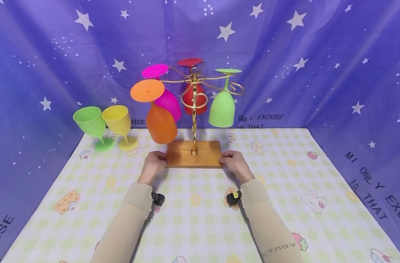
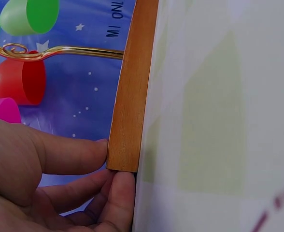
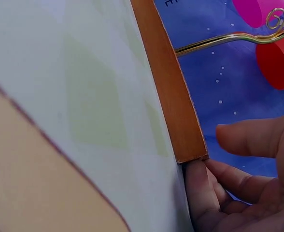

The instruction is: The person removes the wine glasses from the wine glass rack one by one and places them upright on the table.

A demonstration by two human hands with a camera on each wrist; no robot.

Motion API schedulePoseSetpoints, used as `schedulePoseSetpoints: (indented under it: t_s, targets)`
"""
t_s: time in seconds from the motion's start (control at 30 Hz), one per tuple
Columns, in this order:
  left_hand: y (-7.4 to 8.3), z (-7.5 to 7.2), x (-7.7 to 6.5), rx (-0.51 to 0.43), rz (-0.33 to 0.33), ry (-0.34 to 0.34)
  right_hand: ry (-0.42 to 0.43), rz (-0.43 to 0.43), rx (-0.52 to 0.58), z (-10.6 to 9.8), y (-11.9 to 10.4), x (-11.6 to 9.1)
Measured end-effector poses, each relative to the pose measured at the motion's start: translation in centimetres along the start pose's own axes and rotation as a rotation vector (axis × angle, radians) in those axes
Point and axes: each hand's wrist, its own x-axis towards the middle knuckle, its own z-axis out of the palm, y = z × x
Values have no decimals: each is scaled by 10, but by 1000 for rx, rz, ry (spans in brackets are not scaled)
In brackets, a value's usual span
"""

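Observation:
A gold metal wine glass rack [image 1: 194,126] stands upright on its wooden base [image 1: 206,149]. Four stems' worth of places aside, several plastic goblets hang from it upside down: orange [image 1: 161,124], magenta [image 1: 169,104], red [image 1: 200,99] and light green [image 1: 222,109]. My left hand [image 1: 154,164] holds the base's left end, thumb against the top edge and fingers at the end face. At the opposite end, my right hand [image 1: 236,164] has its curled fingers against the wood; the right wrist view shows its thumb slightly apart from the top.
A green goblet [image 1: 89,122] and a yellow goblet [image 1: 117,120] stand upright at the table's back left. A checked cloth with cartoon prints [image 1: 196,226] covers the table. Behind and beside it hangs a purple curtain [image 1: 272,44] with white stars.

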Motion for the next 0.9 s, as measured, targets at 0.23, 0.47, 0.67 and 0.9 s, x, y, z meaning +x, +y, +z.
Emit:
schedulePoseSetpoints:
  t_s: [0.23, 0.47, 0.67, 0.9]
  targets:
    - [1, -1, -1, -7, -18, 0, -59, 0, -94, -24, -15, 6]
    - [0, -1, 0, 4, -34, -8, 67, -128, -266, -67, -50, 6]
    - [0, -1, 0, 4, -39, -9, 348, -447, -322, -93, -95, 6]
    - [0, -1, 0, 8, -31, -5, 530, -858, -466, -116, -149, 5]
